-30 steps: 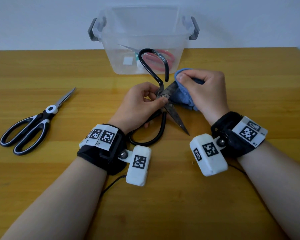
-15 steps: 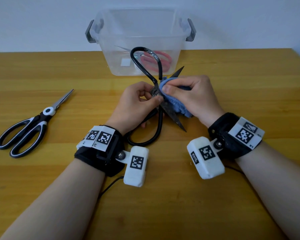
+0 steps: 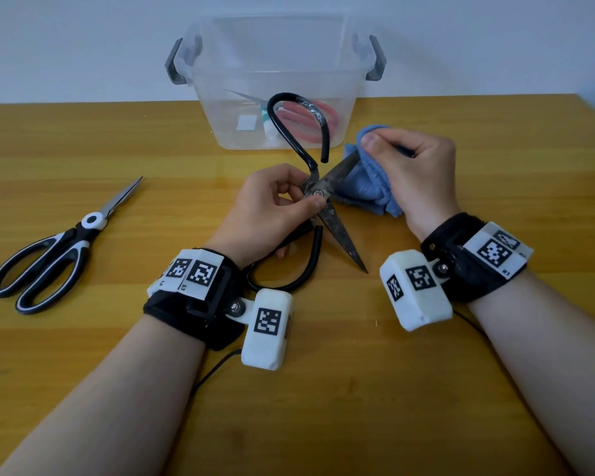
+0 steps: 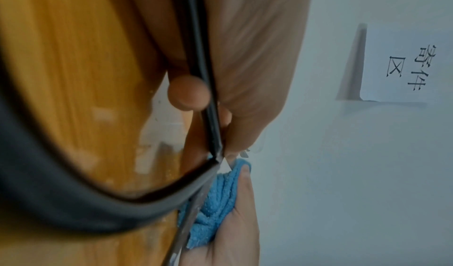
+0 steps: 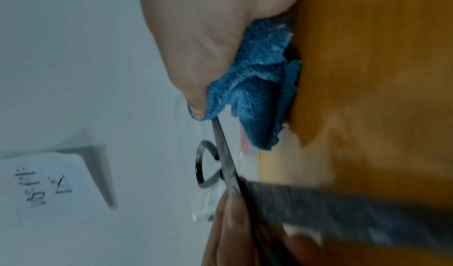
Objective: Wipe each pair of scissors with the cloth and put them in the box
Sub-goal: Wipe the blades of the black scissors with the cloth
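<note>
At the far left of the wooden worktop (image 3: 83, 389) lies a pair of black-and-white handled scissors (image 3: 52, 250), blades closed and pointing away toward the wall, well apart from both hands. Right of them, the left hand (image 3: 268, 211) pinches the pivot of the black iron scissors (image 3: 318, 194) between thumb and curled fingers; these scissors are spread wide, one looped handle rising in front of the box, the other curving down beside the left wrist, and one dark, spotted blade pointing toward the person. The left wrist view shows the black handle loop sweeping close across the lens and a fingertip pressed against its shank. Behind the hands, near the wall, stands the clear plastic box (image 3: 275, 39) with grey side latches; red-handled scissors (image 3: 306, 123) already lie inside it. Further right, the right hand (image 3: 416, 173) is closed around the bunched blue cloth (image 3: 364, 187), thumb on top, clamping the cloth over the far blade near its tip.
</note>
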A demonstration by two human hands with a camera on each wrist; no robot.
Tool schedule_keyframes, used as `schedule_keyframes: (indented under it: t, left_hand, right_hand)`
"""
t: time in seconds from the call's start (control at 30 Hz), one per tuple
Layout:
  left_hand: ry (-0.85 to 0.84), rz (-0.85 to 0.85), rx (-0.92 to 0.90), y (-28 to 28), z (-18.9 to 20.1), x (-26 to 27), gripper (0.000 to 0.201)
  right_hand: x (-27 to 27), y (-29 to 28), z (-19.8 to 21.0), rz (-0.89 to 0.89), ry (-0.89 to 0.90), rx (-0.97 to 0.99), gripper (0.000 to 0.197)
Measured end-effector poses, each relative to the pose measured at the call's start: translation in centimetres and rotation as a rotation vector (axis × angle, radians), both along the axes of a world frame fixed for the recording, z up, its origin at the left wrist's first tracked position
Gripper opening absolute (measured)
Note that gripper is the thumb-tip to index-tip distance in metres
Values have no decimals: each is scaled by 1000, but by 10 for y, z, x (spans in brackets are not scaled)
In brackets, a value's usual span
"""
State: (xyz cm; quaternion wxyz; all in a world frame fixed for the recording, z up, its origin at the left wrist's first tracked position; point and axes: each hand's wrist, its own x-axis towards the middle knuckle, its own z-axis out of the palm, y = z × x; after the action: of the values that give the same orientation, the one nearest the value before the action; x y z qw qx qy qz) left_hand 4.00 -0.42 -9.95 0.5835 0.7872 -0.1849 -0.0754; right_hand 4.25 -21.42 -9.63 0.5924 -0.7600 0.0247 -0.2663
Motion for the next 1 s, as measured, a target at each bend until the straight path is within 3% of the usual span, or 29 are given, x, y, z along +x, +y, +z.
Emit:
schedule_keyframes:
  t: [0.07,0.2,0.37,0.53,0.67,0.87,1.0]
  left_hand:
    - [2,-4,10,0,0,0,9]
    - [-3,11,-5,1,-1,2,9]
    - [11,-12,12,0,0,0,9]
    - [28,-4,-24,1,-2,2,9]
    - [33,-21,-8,2,0,1,9]
    - [25,-8,-8,2,-1,1,9]
    - [21,-23,7,1,0,0,9]
  right_hand:
    - [0,-2,-1,-33,-13,9,8]
    - [-4,11,-1,143,51,-82,9]
    - [0,-4,0,-30,-27,-11,8]
    - [-1,6,-2,119,38,-54,7]
    - [1,-4,-2,-38,-46,-16,8]
    - [1,-1,-2,32,-21,-53,4]
    - [4,-8,-6,-58,-41,-67,6]
